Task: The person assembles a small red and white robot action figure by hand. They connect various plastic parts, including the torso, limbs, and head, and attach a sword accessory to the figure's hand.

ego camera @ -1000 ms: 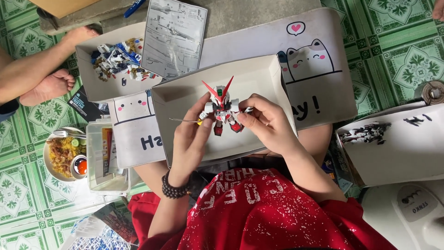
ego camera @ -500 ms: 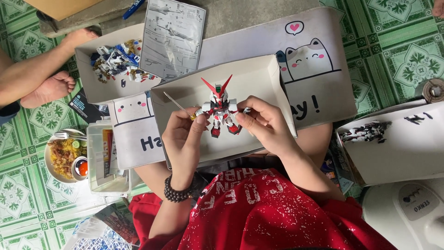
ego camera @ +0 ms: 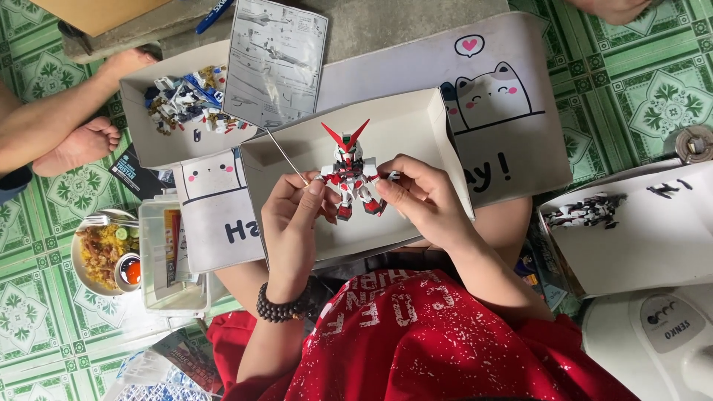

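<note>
Stick now lifted from level to slanting in left hand pinch; right hand pinches red-white robot model over white box middle; detailing underway.

Left hand and right hand, mid-frame, fingers pinched inward facing each other; forearms rise from the lower frame.

i wore a red shirt flecked with white specks, pale block lettering curving across the chest. my arms were bare to the shoulder. a bracelet of dark round beads circled my left wrist. my left hand and right hand carried no rings or gloves.
</note>
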